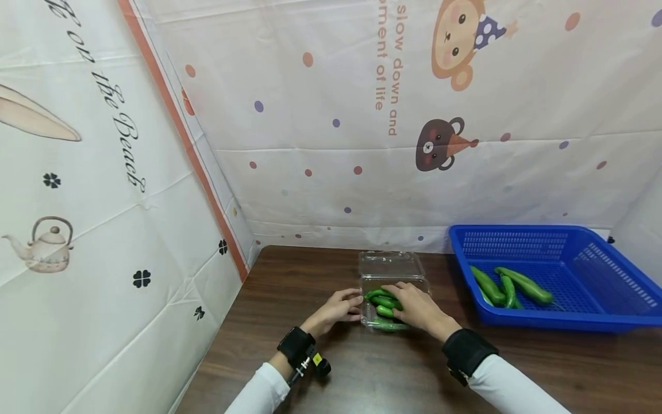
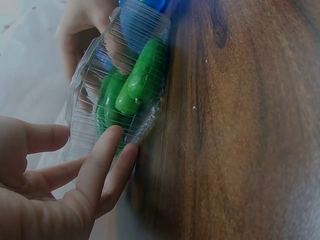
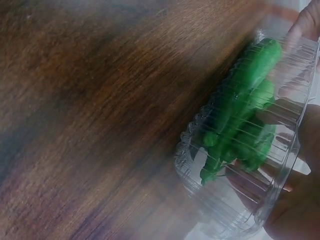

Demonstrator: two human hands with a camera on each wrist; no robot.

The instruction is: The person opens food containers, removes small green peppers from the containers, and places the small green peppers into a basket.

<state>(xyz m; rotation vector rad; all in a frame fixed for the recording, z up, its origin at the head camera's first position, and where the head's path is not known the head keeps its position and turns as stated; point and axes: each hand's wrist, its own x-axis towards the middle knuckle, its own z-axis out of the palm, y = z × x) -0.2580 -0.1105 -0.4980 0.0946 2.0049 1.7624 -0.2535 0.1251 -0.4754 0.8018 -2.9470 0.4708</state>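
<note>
A clear plastic clamshell box point(image 1: 368, 322) stands on the table with its lid point(image 1: 391, 265) folded back, and several green peppers point(image 1: 385, 311) lie inside. My left hand point(image 1: 337, 309) touches the box's left side with fingers spread and fairly straight; in the left wrist view those fingertips point(image 2: 114, 131) rest against the ribbed wall. Reaching in from the right, my right hand point(image 1: 416, 309) has its thumb and fingers around a green pepper point(image 3: 257, 145) in the box. The box wall and the peppers partly hide these fingers in the right wrist view.
To the right of the box is a blue plastic basket point(image 1: 569, 319) holding several more green peppers point(image 1: 524, 286). Both stand on a dark wood table point(image 1: 289, 276). Printed white cloth point(image 1: 310, 195) hangs behind the table and along its left side.
</note>
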